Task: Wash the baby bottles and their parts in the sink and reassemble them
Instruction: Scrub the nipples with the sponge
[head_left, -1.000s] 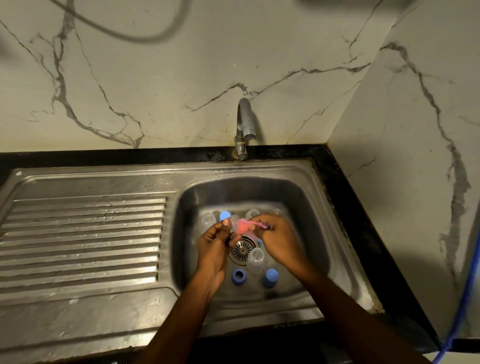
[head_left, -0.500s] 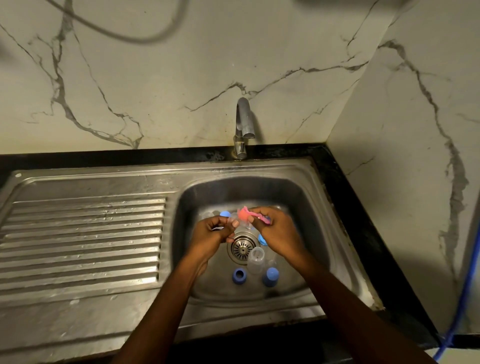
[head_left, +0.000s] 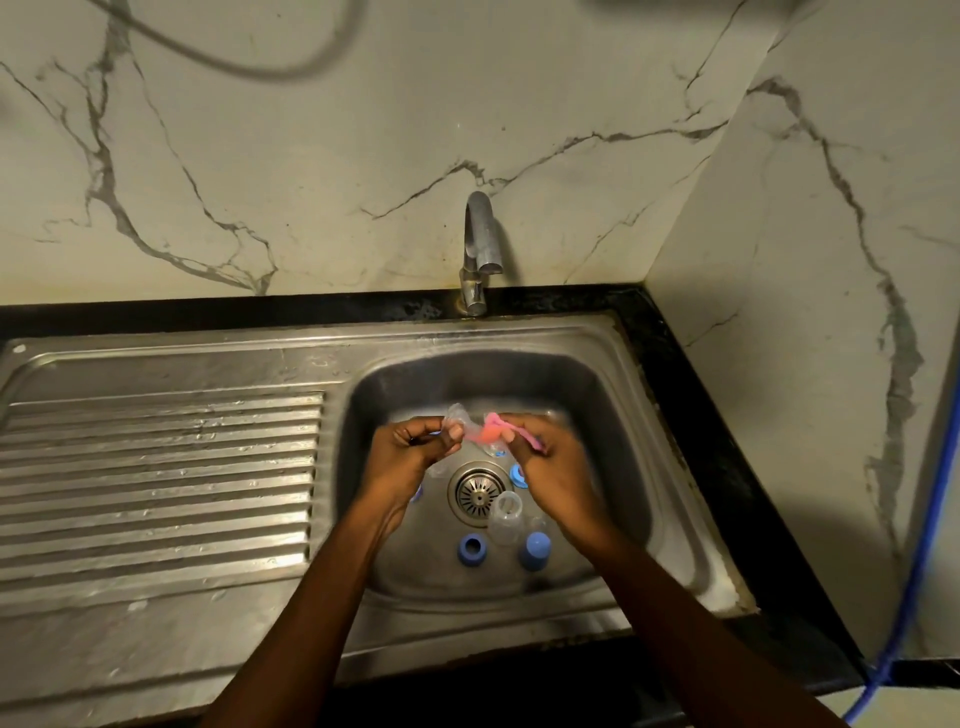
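Both hands sit higher in the sink (head_left: 613, 395) now than a sec ago, & further back from the drain (head_left: 479, 491). The left hand (head_left: 410, 452) has fingers curled tight, pinching a small clear part (head_left: 457, 415) that now pokes up above them. The right hand (head_left: 556, 478) pinches the pink brush (head_left: 493, 434) by its handle, w/ the brush head right against the clear part. So I think this one piece is mid-scrub, not done. It's blurry, so can't tell if the brush goes inside.

Other bits wait on the sink floor: a clear bottle (head_left: 505, 517) just by the drain, a blue ring (head_left: 471, 549) & a blue cap (head_left: 536, 545) near it, 1 more blue bit (head_left: 518, 475) by the right hand. Nothing is put back together yet.

The sink is shiny metal w/ a ribbed drain board (head_left: 156, 467) on the left, wet w/ drops. A black tabletop (head_left: 675, 364) goes round it. The tap (head_left: 480, 244) is at the back; no water seen coming out. Walls are white marble w/ grey lines. A blue hose (head_left: 924, 519) hangs at the right.
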